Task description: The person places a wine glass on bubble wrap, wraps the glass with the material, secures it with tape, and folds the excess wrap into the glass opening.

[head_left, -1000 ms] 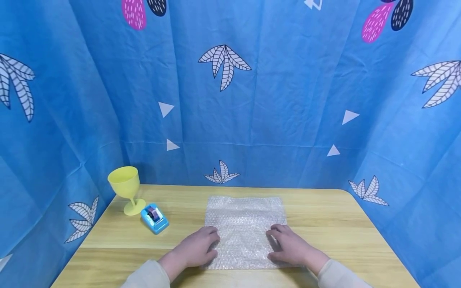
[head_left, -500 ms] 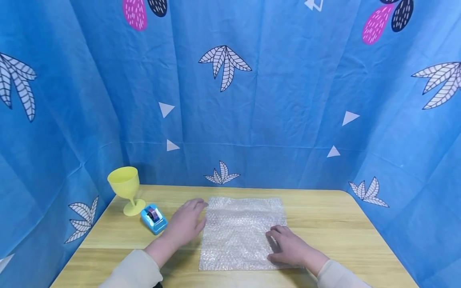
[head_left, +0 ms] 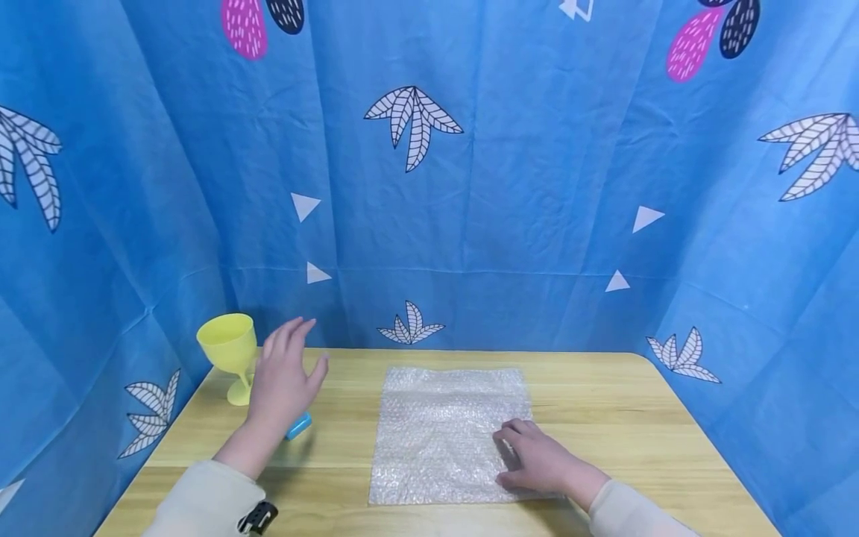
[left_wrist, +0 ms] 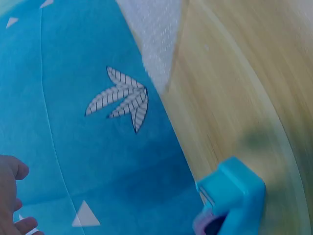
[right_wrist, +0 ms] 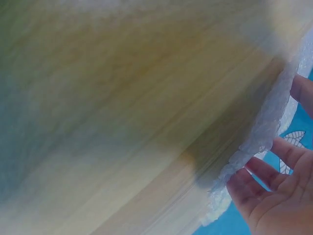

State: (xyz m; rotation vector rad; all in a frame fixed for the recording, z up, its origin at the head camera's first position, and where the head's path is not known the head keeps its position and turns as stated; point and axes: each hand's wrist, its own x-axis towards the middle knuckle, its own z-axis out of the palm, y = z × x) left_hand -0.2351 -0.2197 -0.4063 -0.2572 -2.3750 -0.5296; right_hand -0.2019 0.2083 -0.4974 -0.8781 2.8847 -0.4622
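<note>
Fingers of the left hand (head_left: 283, 384) were extended with the thumb apart, holding nothing, above the counter (head_left: 604, 391). Fingers of the right hand (head_left: 535, 456) were loosely bent, their tips touching the right edge of a bubble-wrap sheet (head_left: 439, 432), with no pinch evident; the sheet lay flat, leftward from them. Just left of the left fingers stood an upright yellow goblet (head_left: 228, 343), its foot partly covered by the hand. Behind these fingers, below the wrist, a blue tape dispenser (head_left: 298, 426) was mostly hidden. By judgement, a sideways sweep of the left fingers could have tipped the goblet, whose narrow stem carried a broad bowl; a low wrist could have nudged the dispenser; a slip of the right fingers could have shifted the sheet. Containers: the goblet's inner bottom was hidden, leaving its contents undetermined; the dispenser held a purplish tape roll (left_wrist: 201, 223).
</note>
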